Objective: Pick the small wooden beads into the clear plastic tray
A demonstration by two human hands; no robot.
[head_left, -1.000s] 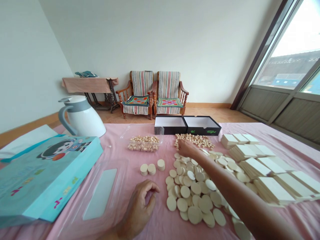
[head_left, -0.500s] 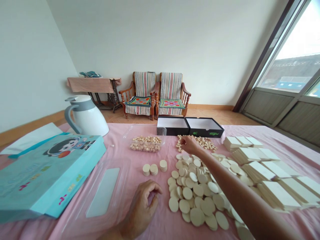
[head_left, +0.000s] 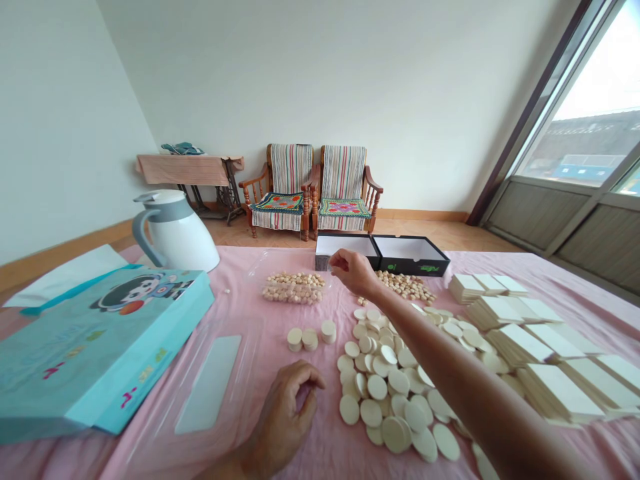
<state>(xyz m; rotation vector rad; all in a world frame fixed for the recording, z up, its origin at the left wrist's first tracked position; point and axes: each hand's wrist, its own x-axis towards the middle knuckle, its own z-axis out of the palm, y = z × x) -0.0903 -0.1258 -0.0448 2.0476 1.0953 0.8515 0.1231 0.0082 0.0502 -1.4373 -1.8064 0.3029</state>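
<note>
My right hand hovers with its fingertips pinched, between the clear plastic tub and the pile of small wooden beads. Whatever sits between those fingertips is too small or hidden to make out. Many similar small wooden pieces lie inside the tub. On the cloth rests my left hand, loosely curled, thumb apart from the fingers, nothing seen in it. Beyond it stand three short stacks of round pale wooden discs. A wide heap of loose discs spreads under and beside my right forearm.
Stacks of pale rectangular pieces line the right side. Two black open boxes stand at the back. Left are a turquoise box, a white jug and a clear plastic lid. Pink cloth covers the table.
My right hand has lifted from the bead pile and shifted left, toward the tub, fingers still pinched. My left hand has stayed in place.
</note>
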